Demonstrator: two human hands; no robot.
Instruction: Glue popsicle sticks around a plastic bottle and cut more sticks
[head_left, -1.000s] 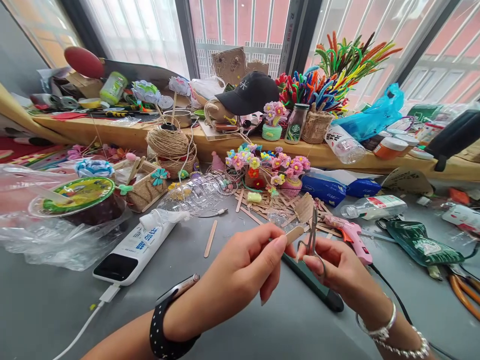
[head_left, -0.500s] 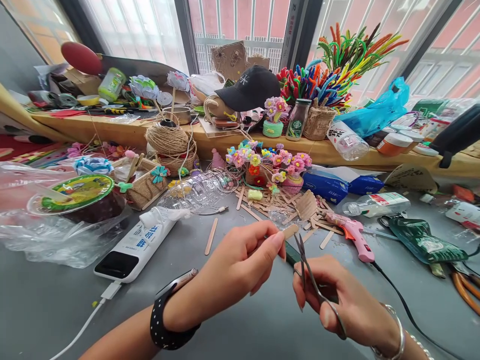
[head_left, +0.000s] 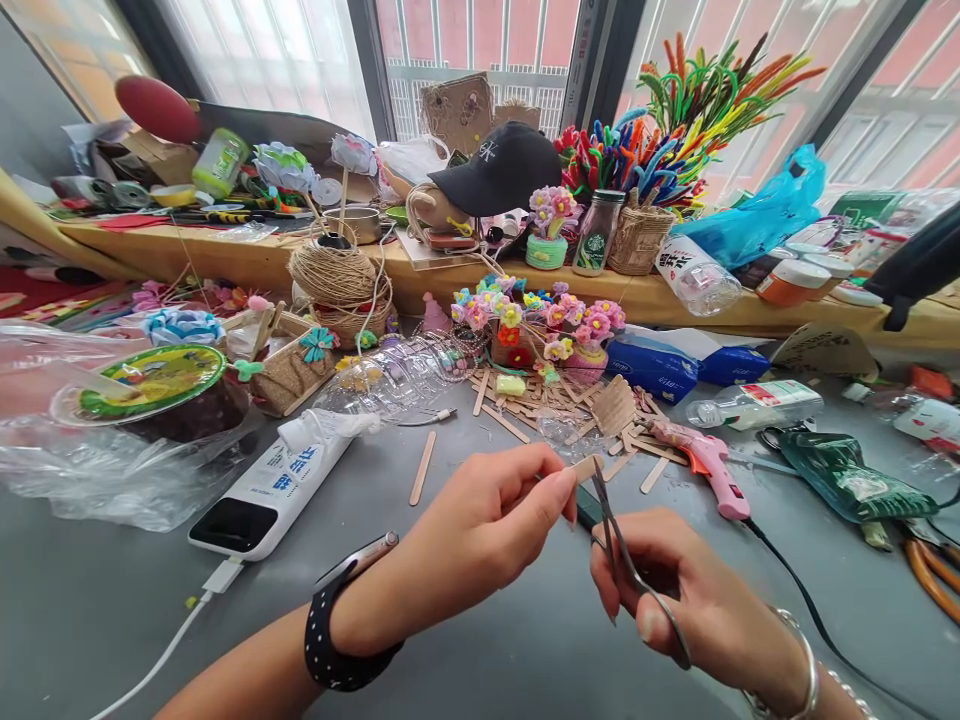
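Observation:
Between thumb and fingers, my left hand (head_left: pixel 502 515) pinches a wooden craft stick (head_left: pixel 587 467), whose rounded end sticks out to the right. My right hand (head_left: pixel 675 590) grips a pair of small metal scissors (head_left: pixel 616 540) by its finger loops. The blade tips point up and meet the end of the stick; whether they cut into it I cannot tell. A dark green object (head_left: pixel 589 505) lies on the table behind, partly hidden by my hands. Beyond them is a pile of loose craft sticks (head_left: pixel 525 405), and one single stick (head_left: pixel 423 468) lies left of it.
A pink glue gun (head_left: pixel 709 465) lies to the right, its black cord trailing forward. At left are a white power bank (head_left: pixel 274 500) with a cable and a lidded bowl (head_left: pixel 154 385) in plastic. Twine, pipe-cleaner flowers (head_left: pixel 510 315) and bottles line the back ledge (head_left: pixel 442 285).
Both hands have shifted slightly to the right. The scissor blades have come closer together at the stick's end.

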